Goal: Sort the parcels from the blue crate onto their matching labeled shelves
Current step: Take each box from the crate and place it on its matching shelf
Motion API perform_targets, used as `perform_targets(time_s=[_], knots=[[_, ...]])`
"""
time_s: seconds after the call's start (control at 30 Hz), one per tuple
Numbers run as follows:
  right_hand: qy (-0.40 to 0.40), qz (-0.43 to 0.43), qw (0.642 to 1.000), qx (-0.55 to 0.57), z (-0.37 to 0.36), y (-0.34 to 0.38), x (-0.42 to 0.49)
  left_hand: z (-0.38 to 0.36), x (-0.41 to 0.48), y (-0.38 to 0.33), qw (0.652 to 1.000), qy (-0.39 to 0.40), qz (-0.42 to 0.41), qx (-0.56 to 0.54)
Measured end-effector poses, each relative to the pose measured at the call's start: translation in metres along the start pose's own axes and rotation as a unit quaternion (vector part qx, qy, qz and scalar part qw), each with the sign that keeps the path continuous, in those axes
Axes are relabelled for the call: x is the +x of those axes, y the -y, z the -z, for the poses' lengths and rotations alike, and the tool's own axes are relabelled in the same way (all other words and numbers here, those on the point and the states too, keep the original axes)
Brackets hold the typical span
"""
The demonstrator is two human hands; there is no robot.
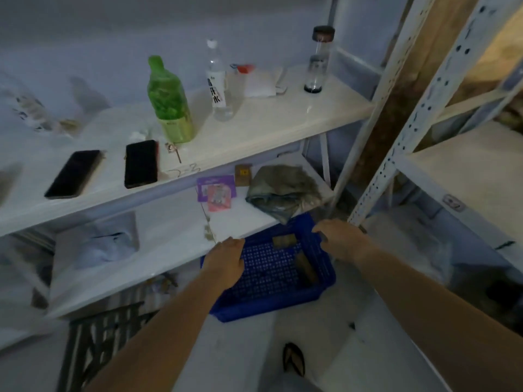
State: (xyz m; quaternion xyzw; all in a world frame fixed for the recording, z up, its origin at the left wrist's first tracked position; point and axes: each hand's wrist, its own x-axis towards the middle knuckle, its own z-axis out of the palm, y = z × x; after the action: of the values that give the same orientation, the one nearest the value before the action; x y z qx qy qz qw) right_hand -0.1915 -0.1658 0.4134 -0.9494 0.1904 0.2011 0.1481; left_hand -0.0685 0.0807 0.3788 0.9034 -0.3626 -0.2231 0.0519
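Both hands, left hand (226, 260) and right hand (338, 240), grip the blue crate (271, 278) rims; two brown parcels (284, 240) lie inside the crate.

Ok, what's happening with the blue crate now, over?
Left grip and right grip holding blue crate by its rim. Two brown parcels inside. Grey cloth bundle on shelf behind.

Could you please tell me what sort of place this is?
Probably a small storeroom: metal shelves with slotted uprights, a handwritten shelf label, and a blue crate of parcels.

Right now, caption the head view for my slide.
Left hand and right hand hold a blue crate of brown parcels by shelves.
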Motion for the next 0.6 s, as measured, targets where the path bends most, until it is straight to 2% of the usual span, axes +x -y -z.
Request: perform_targets(time_s=[0.17, 0.33, 0.6], knots=[[0.039, -0.021, 0.998, 0.042, -0.041, -0.051, 0.036, -0.028, 0.059, -0.039, 1.000, 0.019, -0.018, -0.010], [0.088, -0.042, 0.991, 0.087, -0.096, -0.096, 0.063, -0.072, 0.111, -0.065, 0.998, 0.056, 0.004, -0.032], [0.144, -0.090, 0.966, 0.194, -0.203, -0.140, 0.119, -0.162, 0.165, -0.049, 0.986, 0.160, 0.033, -0.042]])
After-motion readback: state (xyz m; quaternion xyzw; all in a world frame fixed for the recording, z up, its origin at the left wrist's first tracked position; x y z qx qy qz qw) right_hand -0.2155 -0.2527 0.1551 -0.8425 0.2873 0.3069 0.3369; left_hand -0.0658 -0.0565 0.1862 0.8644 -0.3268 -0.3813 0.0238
